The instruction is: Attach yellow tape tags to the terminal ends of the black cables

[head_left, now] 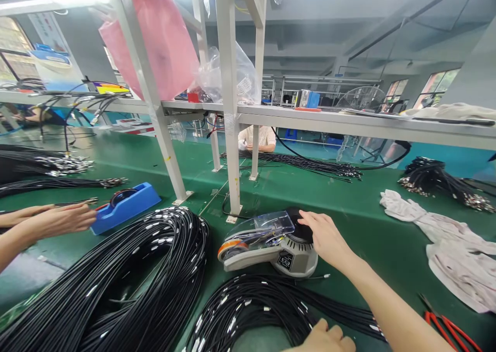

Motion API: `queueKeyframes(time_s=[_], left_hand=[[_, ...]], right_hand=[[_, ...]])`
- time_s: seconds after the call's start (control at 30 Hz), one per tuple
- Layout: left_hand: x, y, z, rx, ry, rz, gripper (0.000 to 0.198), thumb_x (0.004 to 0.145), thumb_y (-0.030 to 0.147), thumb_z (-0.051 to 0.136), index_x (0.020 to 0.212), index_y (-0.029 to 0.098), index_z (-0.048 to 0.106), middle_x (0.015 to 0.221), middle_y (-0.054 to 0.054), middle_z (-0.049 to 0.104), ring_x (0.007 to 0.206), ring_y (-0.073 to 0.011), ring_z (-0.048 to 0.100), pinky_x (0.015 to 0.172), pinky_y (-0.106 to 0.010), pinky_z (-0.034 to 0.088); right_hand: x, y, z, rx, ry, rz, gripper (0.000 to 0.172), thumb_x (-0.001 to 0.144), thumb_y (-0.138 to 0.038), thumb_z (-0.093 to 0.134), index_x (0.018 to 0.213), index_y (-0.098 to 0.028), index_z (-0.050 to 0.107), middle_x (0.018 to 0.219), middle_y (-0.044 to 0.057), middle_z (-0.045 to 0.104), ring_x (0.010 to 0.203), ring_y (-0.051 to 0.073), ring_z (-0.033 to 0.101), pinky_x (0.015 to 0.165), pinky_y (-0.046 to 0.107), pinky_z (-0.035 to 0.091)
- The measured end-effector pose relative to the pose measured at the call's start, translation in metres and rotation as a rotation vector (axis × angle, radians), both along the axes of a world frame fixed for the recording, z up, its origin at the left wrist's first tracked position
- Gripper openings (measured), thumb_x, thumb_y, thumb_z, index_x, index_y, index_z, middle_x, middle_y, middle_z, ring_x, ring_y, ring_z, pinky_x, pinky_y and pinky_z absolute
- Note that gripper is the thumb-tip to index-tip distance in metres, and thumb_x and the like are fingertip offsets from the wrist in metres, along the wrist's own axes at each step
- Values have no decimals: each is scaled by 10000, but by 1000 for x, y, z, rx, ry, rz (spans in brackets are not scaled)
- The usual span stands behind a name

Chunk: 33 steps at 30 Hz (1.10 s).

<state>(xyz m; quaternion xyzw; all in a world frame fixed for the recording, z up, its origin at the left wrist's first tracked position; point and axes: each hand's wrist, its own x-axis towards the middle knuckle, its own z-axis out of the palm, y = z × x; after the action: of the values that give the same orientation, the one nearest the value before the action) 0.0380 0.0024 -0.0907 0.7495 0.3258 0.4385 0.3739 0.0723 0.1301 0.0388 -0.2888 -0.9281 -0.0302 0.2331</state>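
My right hand [324,236] reaches forward with its fingers stretched out and lies on the black round top of a grey automatic tape dispenser [271,251], which has a clear cover and an orange roll at its front. My left hand [323,340] shows only at the bottom edge. Its fingers are curled closed beside a bundle of black cables with white tags [256,305], and what they hold is hidden. A much larger bundle of black cables [127,279] lies to the left of the dispenser.
Another person's two hands [58,218] reach in from the left near a blue tape holder [124,204]. White shelf posts [228,109] stand behind the dispenser. White cloths [449,238] and red-handled cutters [451,327] lie right. A worker [258,137] sits across the green table.
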Motion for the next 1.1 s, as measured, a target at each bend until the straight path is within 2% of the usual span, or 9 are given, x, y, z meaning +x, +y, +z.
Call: queueKeyframes(time_s=[0.13, 0.23, 0.33, 0.43, 0.53, 0.63, 0.73, 0.93, 1.1], left_hand=[[-1, 0, -3, 232, 413, -27, 541, 848, 471, 296, 426, 176, 461, 563, -112, 550, 586, -211, 466, 609, -347, 303], [-3, 0, 3, 274, 802, -166, 409, 822, 481, 401, 686, 159, 613, 747, -133, 631, 702, -256, 540, 618, -359, 359], [-4, -1, 8, 253, 1000, -238, 434, 799, 522, 433, 877, 141, 625, 835, -134, 644, 775, -276, 568, 614, -349, 394], [-5, -5, 8, 217, 975, -170, 472, 761, 574, 456, 909, 153, 611, 826, -116, 639, 754, -260, 576, 596, -324, 405], [-8, -8, 9, 183, 886, -69, 496, 720, 590, 498, 956, 162, 581, 873, -108, 610, 779, -254, 557, 609, -322, 416], [-13, -11, 15, 186, 822, -19, 463, 713, 526, 547, 1008, 169, 551, 951, -106, 569, 874, -268, 508, 693, -352, 421], [-17, -10, 27, 158, 752, -47, 360, 749, 407, 552, 1036, 191, 525, 992, -74, 546, 905, -228, 481, 768, -327, 408], [-12, 7, 46, 108, 783, 18, 205, 786, 281, 528, 978, 209, 523, 984, -29, 551, 905, -194, 473, 806, -306, 389], [21, 31, 41, 191, 914, 49, 219, 781, 286, 544, 976, 189, 530, 972, -50, 540, 908, -211, 468, 783, -327, 399]], right_hand=[[-10, -4, 7, -4, -24, -42, 597, 673, 63, 316, 1233, -85, 459, 1031, 135, 652, 1025, 243, 511, 894, 441, 336], [-8, -8, 15, -46, 11, -3, 618, 683, 54, 314, 1256, -145, 435, 1091, 104, 622, 1060, 221, 491, 902, 425, 344], [12, -13, 18, -97, 140, -19, 582, 734, 17, 314, 1264, -207, 403, 1138, 67, 586, 1088, 200, 473, 908, 394, 366], [46, -18, 7, -123, 255, -119, 472, 796, -68, 341, 1229, -239, 420, 1086, 54, 599, 1048, 209, 507, 884, 386, 397], [86, -25, -16, -144, 314, -209, 359, 821, -151, 376, 1154, -235, 480, 1016, 57, 626, 982, 223, 556, 842, 382, 431], [124, -33, -42, -174, 404, -322, 290, 821, -210, 399, 1078, -217, 531, 956, 61, 655, 911, 227, 596, 782, 354, 465], [152, -40, -62, -206, 545, -440, 256, 805, -245, 426, 1013, -197, 568, 881, 63, 678, 835, 224, 622, 751, 332, 475], [176, -49, -82, -229, 822, -515, 198, 791, -209, 450, 921, -175, 595, 777, 66, 671, 745, 220, 625, 724, 349, 468], [178, -51, -88, -213, 887, -551, 192, 793, -183, 424, 877, -183, 597, 744, 43, 657, 716, 197, 622, 697, 328, 481]])
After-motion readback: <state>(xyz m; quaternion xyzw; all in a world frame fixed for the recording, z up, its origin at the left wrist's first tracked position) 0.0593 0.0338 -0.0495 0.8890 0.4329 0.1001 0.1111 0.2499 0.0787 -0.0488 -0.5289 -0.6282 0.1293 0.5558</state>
